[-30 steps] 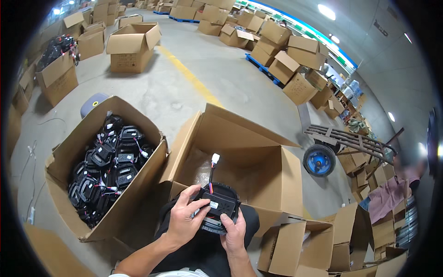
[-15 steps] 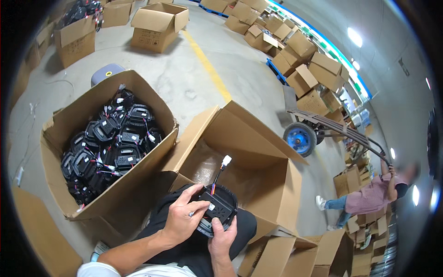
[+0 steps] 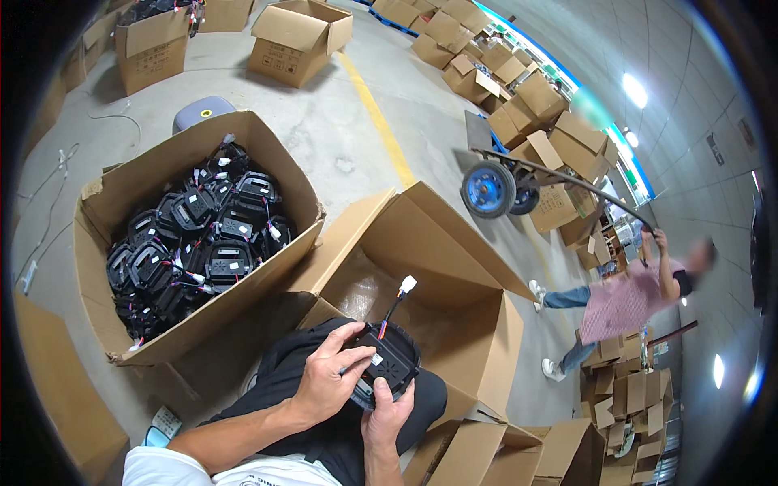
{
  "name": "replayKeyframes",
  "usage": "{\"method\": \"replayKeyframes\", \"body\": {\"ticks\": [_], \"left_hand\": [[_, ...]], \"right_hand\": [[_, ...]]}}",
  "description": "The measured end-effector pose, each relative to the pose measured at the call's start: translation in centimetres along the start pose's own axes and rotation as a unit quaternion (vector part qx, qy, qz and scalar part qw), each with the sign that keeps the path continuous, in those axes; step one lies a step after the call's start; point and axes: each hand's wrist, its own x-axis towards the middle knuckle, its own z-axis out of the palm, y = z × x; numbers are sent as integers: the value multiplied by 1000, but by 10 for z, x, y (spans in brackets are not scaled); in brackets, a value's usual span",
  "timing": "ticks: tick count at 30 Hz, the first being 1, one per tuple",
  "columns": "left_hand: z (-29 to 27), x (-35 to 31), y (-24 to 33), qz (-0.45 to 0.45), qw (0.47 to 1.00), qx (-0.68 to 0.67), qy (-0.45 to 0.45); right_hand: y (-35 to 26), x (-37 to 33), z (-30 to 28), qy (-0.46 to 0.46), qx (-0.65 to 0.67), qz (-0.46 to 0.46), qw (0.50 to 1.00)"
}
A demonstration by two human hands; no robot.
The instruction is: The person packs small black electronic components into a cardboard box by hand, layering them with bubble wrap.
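Observation:
In my lap is a black plastic unit (image 3: 393, 356) with a rounded rim, a pattern of vent holes and a small white label. Coloured wires rise from its far edge to a white plug (image 3: 408, 284). My right hand (image 3: 387, 417) grips the near right side, its thumb on the top face. My left hand (image 3: 328, 381) is closed against the left side, with fingers at the far left edge and near the label. The undersides of the fingers are hidden. Left of my hands, an open carton (image 3: 203, 340) holds a heap of similar black units (image 3: 194, 206).
An open carton (image 3: 454, 316) stands directly beyond my knees, with clear plastic inside. More open cartons (image 3: 494, 454) are at the lower right. A person (image 3: 624, 304) holds a hand truck (image 3: 489, 189) at the right. A grey stool (image 3: 203, 112) stands behind the filled carton.
The view has shifted slightly. The person and hand truck have moved leftward. My hands keep nearly the same hold on the black unit.

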Motion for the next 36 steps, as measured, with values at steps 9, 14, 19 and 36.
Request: {"method": "replayKeyframes", "body": {"ticks": [9, 14, 19, 36], "left_hand": [[-5, -2, -2, -45, 998, -26, -26], [-9, 5, 3, 2, 999, 37, -10], [-18, 19, 13, 159, 959, 222, -73], [-22, 28, -6, 275, 924, 226, -141]], "right_hand": [[7, -1, -3, 0, -4, -14, 1000], [6, 0, -3, 2, -20, -7, 1000], [-7, -7, -3, 11, -170, -43, 985], [13, -6, -18, -8, -166, -45, 985]]}}
